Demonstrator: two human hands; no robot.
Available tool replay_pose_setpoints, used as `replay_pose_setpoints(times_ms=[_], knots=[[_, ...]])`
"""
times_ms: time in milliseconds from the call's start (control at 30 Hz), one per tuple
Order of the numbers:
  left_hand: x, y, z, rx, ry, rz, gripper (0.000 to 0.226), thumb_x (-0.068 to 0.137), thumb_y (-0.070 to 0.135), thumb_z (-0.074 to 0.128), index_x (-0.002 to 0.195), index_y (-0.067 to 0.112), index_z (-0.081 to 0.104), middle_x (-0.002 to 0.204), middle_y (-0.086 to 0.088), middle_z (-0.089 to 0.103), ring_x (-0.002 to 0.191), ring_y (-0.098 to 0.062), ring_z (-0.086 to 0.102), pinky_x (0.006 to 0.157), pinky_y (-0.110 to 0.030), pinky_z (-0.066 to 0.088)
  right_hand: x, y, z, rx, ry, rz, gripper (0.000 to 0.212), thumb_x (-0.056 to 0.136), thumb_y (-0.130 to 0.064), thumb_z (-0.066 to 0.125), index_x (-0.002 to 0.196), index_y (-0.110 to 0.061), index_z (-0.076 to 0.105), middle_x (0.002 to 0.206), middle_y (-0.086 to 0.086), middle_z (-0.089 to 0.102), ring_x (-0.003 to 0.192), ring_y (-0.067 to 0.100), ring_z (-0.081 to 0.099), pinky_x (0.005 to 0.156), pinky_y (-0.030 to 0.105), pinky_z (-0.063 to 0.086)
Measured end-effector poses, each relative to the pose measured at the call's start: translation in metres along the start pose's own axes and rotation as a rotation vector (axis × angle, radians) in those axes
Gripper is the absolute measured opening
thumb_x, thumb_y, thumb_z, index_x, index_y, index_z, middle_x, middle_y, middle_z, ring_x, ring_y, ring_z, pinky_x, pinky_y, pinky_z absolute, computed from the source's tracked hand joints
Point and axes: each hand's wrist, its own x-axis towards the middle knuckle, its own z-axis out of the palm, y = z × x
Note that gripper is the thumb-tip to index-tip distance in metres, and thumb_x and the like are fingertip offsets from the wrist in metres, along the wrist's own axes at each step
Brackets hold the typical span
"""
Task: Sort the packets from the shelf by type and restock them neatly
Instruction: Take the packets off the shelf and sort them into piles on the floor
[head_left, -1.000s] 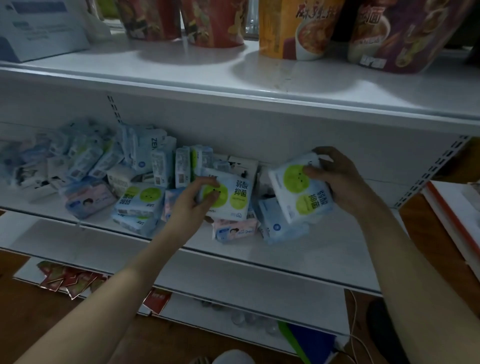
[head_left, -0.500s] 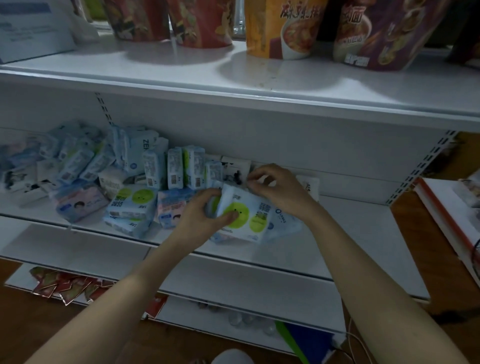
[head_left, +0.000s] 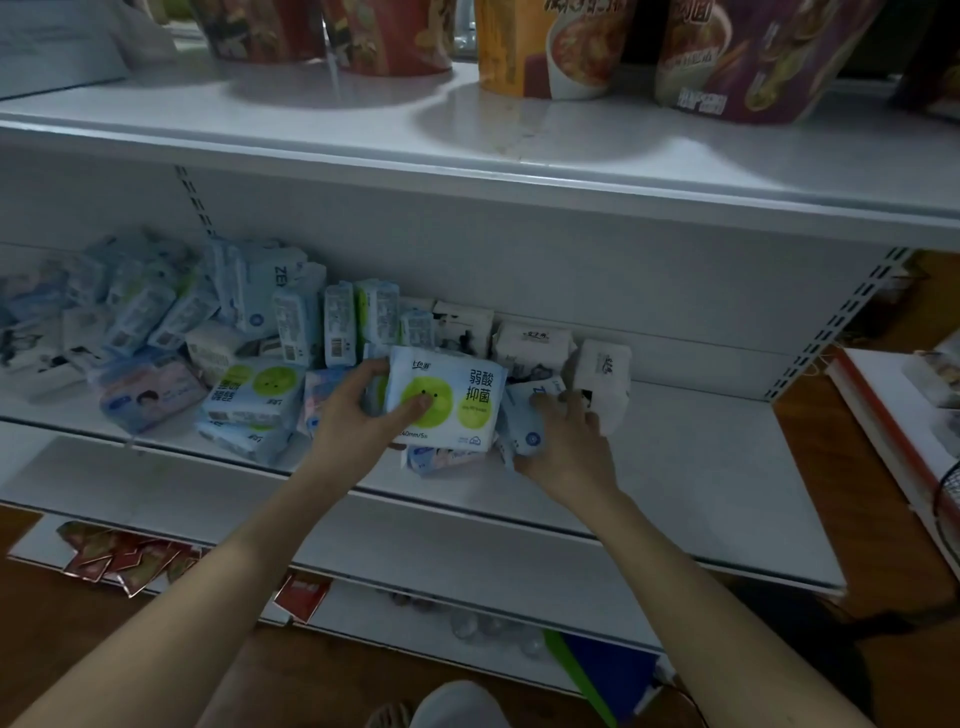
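My left hand (head_left: 363, 410) grips a white packet with two green dots (head_left: 457, 400), thumb on its front, held upright over the middle shelf (head_left: 701, 467). Just to its right my right hand (head_left: 566, 441) holds a pale blue packet (head_left: 524, 421) that lies on the shelf. A jumbled heap of blue, white and pink packets (head_left: 171, 332) fills the shelf's left half. Two more green-dot packets (head_left: 254, 395) lie stacked left of my left hand. White packets (head_left: 602, 374) stand behind my right hand.
The upper shelf (head_left: 467, 140) carries big snack bags (head_left: 566, 41) right above my hands. The middle shelf's right part is bare white board. Red sachets (head_left: 119, 561) lie on a lower shelf. A red-edged white stand (head_left: 893, 415) juts in at the right.
The green-dot packet that my right hand brought over from the right is now in my left hand, upright. My right hand has let it go and dropped onto the pale blue packet.
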Motion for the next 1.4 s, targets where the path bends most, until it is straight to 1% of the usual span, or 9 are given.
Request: replay_pose_setpoints(times_ms=[167, 267, 400, 600, 733, 867, 1000, 1167, 1400], knots=[[0.0, -0.004, -0.002, 0.039, 0.018, 0.011, 0.042, 0.073, 0.04, 0.083, 0.107, 0.03, 0.061, 0.112, 0.001, 0.069, 0.099, -0.017, 0.068, 0.081, -0.043, 0.059, -0.004, 0.008, -0.036, 1.005, 0.037, 0.208, 0.02, 0.096, -0.026, 0.052, 0.114, -0.018, 0.055, 0.11, 0.009, 0.063, 0.085, 0.013, 0.063, 0.069, 0.029, 0.051], [-0.003, -0.003, 0.002, 0.054, 0.034, 0.024, 0.04, 0.072, 0.039, 0.083, 0.105, 0.033, 0.061, 0.112, 0.0, 0.069, 0.099, -0.016, 0.069, 0.08, -0.044, 0.059, -0.008, 0.023, -0.047, 1.656, -0.156, 0.35, 0.041, 0.096, -0.033, 0.042, 0.123, -0.01, 0.063, 0.124, 0.013, 0.066, 0.11, 0.032, 0.063, 0.097, 0.05, 0.05], [-0.012, 0.007, 0.008, 0.09, 0.061, 0.04, 0.053, 0.066, 0.047, 0.08, 0.11, 0.026, 0.061, 0.115, -0.003, 0.067, 0.096, -0.017, 0.07, 0.068, -0.041, 0.062, -0.019, 0.022, -0.057, 1.882, -0.265, 0.325, 0.029, 0.085, -0.031, 0.049, 0.098, -0.014, 0.068, 0.102, 0.012, 0.07, 0.093, 0.032, 0.065, 0.075, 0.04, 0.052], [-0.036, 0.01, -0.008, 0.15, 0.14, 0.029, 0.046, 0.079, 0.036, 0.079, 0.118, 0.024, 0.058, 0.12, -0.004, 0.062, 0.088, -0.016, 0.07, 0.058, -0.04, 0.061, -0.026, 0.008, -0.059, 1.819, -0.397, 0.239, 0.039, 0.093, -0.041, 0.041, 0.09, -0.017, 0.07, 0.089, 0.009, 0.068, 0.069, 0.025, 0.067, 0.053, 0.028, 0.049], [-0.059, 0.005, -0.027, 0.146, 0.234, 0.011, 0.038, 0.076, 0.039, 0.082, 0.108, 0.032, 0.062, 0.113, -0.001, 0.066, 0.093, -0.017, 0.069, 0.068, -0.036, 0.061, -0.028, -0.025, -0.045, 1.368, -0.447, 0.149, 0.049, 0.098, -0.06, 0.033, 0.099, -0.027, 0.068, 0.089, 0.003, 0.073, 0.069, 0.018, 0.068, 0.062, 0.03, 0.046], [-0.087, -0.001, -0.054, 0.079, 0.283, -0.043, 0.04, 0.077, 0.035, 0.081, 0.111, 0.027, 0.061, 0.113, -0.004, 0.068, 0.088, -0.018, 0.071, 0.07, -0.038, 0.061, -0.039, -0.079, -0.024, 1.233, -0.481, 0.056, 0.029, 0.092, -0.041, 0.059, 0.114, -0.023, 0.058, 0.092, -0.002, 0.073, 0.068, 0.011, 0.071, 0.05, 0.029, 0.053], [-0.118, -0.016, -0.108, 0.112, 0.384, -0.073, 0.048, 0.074, 0.048, 0.079, 0.115, 0.033, 0.058, 0.119, 0.002, 0.063, 0.104, -0.015, 0.065, 0.072, -0.024, 0.057, -0.05, -0.14, -0.002, 1.144, -0.573, -0.114, 0.052, 0.076, -0.018, 0.081, 0.121, -0.02, 0.054, 0.104, 0.0, 0.073, 0.087, 0.017, 0.073, 0.069, 0.04, 0.06], [-0.169, -0.046, -0.193, 0.034, 0.556, -0.135, 0.06, 0.061, 0.061, 0.079, 0.112, 0.036, 0.061, 0.119, 0.001, 0.066, 0.104, -0.019, 0.067, 0.086, -0.045, 0.057, -0.082, -0.23, 0.045, 1.07, -0.656, -0.287, 0.041, 0.08, -0.016, 0.079, 0.115, -0.021, 0.059, 0.102, -0.002, 0.074, 0.088, 0.012, 0.072, 0.068, 0.026, 0.058], [-0.258, -0.087, -0.307, -0.038, 0.789, -0.232, 0.059, 0.068, 0.049, 0.083, 0.118, 0.027, 0.06, 0.12, -0.003, 0.063, 0.106, -0.019, 0.065, 0.077, -0.032, 0.059, -0.149, -0.357, 0.129, 1.019, -0.978, -0.322, 0.046, 0.084, -0.016, 0.076, 0.124, -0.01, 0.053, 0.109, 0.011, 0.073, 0.097, 0.033, 0.071, 0.082, 0.057, 0.057]])
